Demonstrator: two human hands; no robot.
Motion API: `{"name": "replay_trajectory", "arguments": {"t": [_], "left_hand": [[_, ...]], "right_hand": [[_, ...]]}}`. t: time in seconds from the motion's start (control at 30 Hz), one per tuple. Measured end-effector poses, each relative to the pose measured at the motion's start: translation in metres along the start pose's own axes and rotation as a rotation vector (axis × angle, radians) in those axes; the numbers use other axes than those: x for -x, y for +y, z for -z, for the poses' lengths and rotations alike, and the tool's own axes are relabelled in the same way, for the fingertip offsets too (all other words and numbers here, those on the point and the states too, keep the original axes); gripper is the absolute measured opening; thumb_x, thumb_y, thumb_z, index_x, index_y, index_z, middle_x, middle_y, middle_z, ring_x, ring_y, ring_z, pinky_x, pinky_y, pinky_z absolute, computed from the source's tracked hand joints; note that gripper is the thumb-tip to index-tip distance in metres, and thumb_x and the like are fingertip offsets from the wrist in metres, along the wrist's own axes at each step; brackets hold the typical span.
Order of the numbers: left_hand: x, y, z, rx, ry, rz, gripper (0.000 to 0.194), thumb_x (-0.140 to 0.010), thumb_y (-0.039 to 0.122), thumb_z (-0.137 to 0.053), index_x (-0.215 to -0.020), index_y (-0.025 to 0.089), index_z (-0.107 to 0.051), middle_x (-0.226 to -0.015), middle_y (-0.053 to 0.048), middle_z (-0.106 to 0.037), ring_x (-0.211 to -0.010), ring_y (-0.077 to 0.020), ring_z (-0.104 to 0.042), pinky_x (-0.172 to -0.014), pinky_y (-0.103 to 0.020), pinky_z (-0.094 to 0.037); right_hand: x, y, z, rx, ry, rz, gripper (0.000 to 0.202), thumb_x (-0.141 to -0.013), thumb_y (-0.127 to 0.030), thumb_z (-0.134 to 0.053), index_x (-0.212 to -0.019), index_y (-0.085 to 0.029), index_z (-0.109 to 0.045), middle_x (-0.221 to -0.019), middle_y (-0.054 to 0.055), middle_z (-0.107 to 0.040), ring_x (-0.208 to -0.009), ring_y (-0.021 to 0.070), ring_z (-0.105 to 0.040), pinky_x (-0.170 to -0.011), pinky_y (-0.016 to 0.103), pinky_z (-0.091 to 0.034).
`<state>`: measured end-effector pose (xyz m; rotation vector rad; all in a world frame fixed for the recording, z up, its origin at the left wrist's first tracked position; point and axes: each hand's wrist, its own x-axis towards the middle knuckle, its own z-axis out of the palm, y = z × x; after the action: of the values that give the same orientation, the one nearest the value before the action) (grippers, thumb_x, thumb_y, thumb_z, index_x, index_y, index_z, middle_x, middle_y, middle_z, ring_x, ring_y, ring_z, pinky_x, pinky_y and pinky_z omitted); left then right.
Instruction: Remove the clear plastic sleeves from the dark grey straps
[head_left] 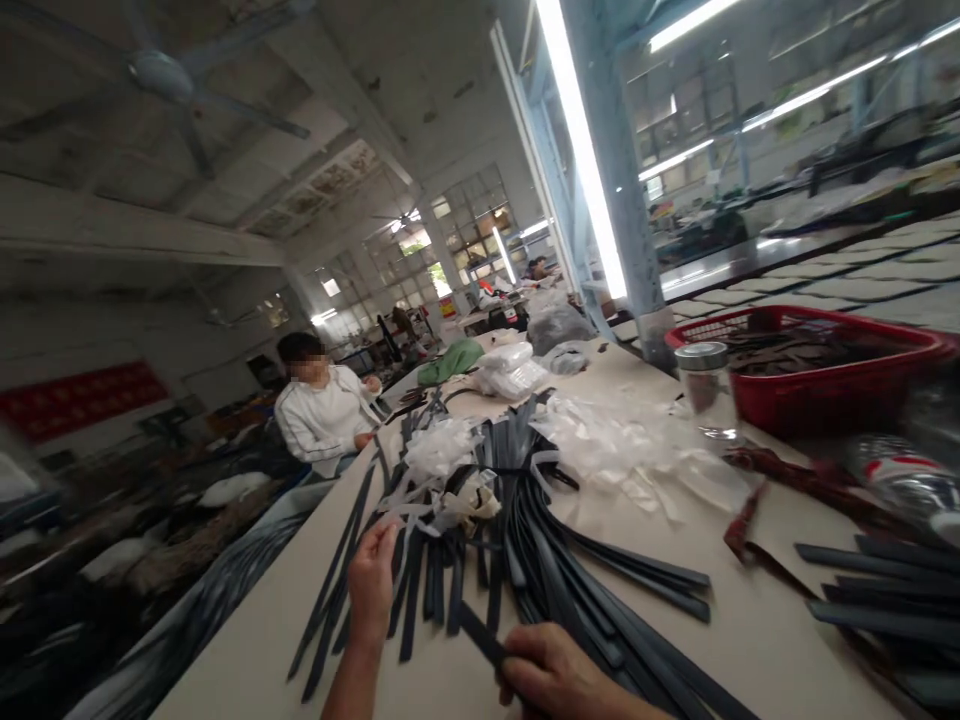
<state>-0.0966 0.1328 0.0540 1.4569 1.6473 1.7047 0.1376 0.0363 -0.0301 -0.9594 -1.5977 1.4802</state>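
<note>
My right hand is closed around the end of a dark flat strip, which points up and left over the table. To its left, my left hand is raised with its fingers pinched together beside a heap of thin white plastic strips. Whatever those fingers hold, if anything, is too blurred to make out. Between and beyond my hands lies a large bundle of dark flat strips, fanned out toward me. More loose dark strips lie left of it.
On the right stand a red basket of dark pieces, a glass jar and a plastic bottle. Another stack of dark strips lies near them. White film covers the table's middle. A person in white sits beyond the left edge.
</note>
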Motion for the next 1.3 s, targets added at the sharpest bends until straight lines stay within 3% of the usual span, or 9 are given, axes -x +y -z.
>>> {"name": "replay_trajectory", "arguments": {"t": [0.2,0.3,0.4,0.53,0.63,0.77,0.97,1.17,1.3], "left_hand": [[0.058,-0.013,0.057,-0.062,-0.048,0.076,0.039,-0.066,0.052,-0.069,-0.087,0.019,-0.073,-0.1,-0.01,-0.072,-0.103,-0.0332,-0.061,-0.103,-0.048,-0.038],[0.085,-0.01,0.056,0.006,-0.106,0.145,0.04,-0.071,0.051,-0.066,-0.095,0.02,-0.072,-0.108,-0.01,-0.07,-0.103,-0.0294,-0.063,-0.097,-0.041,-0.045],[0.113,0.006,0.043,0.108,-0.191,0.206,0.04,-0.075,0.048,-0.065,-0.102,0.019,-0.071,-0.116,-0.011,-0.068,-0.103,-0.0275,-0.063,-0.09,-0.035,-0.05],[0.141,0.032,0.023,0.293,-0.336,0.301,0.039,-0.071,0.044,-0.071,-0.1,0.018,-0.073,-0.112,-0.012,-0.069,-0.095,-0.0283,-0.065,-0.082,-0.035,-0.052],[0.151,0.038,0.015,0.456,-0.375,0.387,0.037,-0.071,0.041,-0.071,-0.099,0.017,-0.073,-0.113,-0.014,-0.068,-0.089,-0.0275,-0.065,-0.081,-0.037,-0.051],[0.151,0.033,0.016,0.56,-0.365,0.48,0.034,-0.072,0.038,-0.072,-0.098,0.017,-0.074,-0.118,-0.013,-0.066,-0.094,-0.0254,-0.062,-0.086,-0.035,-0.048],[0.148,0.029,0.028,0.587,-0.281,0.541,0.037,-0.07,0.038,-0.075,-0.1,0.017,-0.073,-0.112,-0.01,-0.069,-0.106,-0.0247,-0.058,-0.094,-0.033,-0.043],[0.145,0.027,0.026,0.661,-0.277,0.601,0.04,-0.07,0.039,-0.075,-0.102,0.015,-0.071,-0.11,-0.013,-0.069,-0.1,-0.0241,-0.061,-0.085,-0.032,-0.047],[0.13,0.013,0.046,0.397,-0.295,0.491,0.045,-0.074,0.054,-0.065,-0.098,0.017,-0.072,-0.109,-0.013,-0.07,-0.105,-0.0296,-0.06,-0.092,-0.04,-0.046]], "right_hand": [[0.006,-0.022,0.014,-0.181,0.057,0.003,0.039,-0.082,-0.047,-0.051,-0.089,-0.012,-0.068,-0.067,0.003,-0.061,-0.065,0.0159,-0.061,-0.061,0.024,-0.044],[0.011,-0.036,0.015,-0.169,0.004,0.068,0.038,-0.082,-0.049,-0.058,-0.09,-0.014,-0.071,-0.099,0.01,-0.067,-0.095,0.0224,-0.062,-0.083,0.03,-0.046],[0.018,-0.045,0.008,-0.019,-0.123,0.182,0.033,-0.085,-0.046,-0.059,-0.092,-0.018,-0.074,-0.135,0.011,-0.052,-0.123,0.0266,-0.049,-0.104,0.036,-0.034],[0.025,-0.043,-0.004,0.296,-0.156,0.28,0.032,-0.091,-0.044,-0.052,-0.098,-0.022,-0.073,-0.149,0.009,-0.037,-0.138,0.0272,-0.031,-0.112,0.043,-0.023],[0.024,-0.037,-0.006,0.416,-0.118,0.396,0.028,-0.093,-0.04,-0.051,-0.101,-0.024,-0.071,-0.139,0.008,-0.051,-0.136,0.0253,-0.033,-0.113,0.045,-0.021],[0.022,-0.034,-0.006,0.487,-0.14,0.428,0.023,-0.095,-0.029,-0.048,-0.1,-0.024,-0.069,-0.099,0.005,-0.071,-0.101,0.0184,-0.062,-0.112,0.042,-0.023],[0.023,-0.042,-0.005,0.404,-0.088,0.468,0.023,-0.094,-0.028,-0.048,-0.098,-0.02,-0.07,-0.112,0.008,-0.064,-0.104,0.0182,-0.058,-0.095,0.031,-0.042],[0.027,-0.046,-0.012,0.322,-0.23,0.458,0.026,-0.096,-0.029,-0.046,-0.1,-0.018,-0.069,-0.099,0.007,-0.068,-0.091,0.0151,-0.062,-0.085,0.026,-0.046],[0.028,-0.045,-0.018,0.186,-0.197,0.347,0.027,-0.093,-0.034,-0.051,-0.093,-0.017,-0.071,-0.09,0.006,-0.068,-0.084,0.0161,-0.062,-0.08,0.026,-0.046]]}}
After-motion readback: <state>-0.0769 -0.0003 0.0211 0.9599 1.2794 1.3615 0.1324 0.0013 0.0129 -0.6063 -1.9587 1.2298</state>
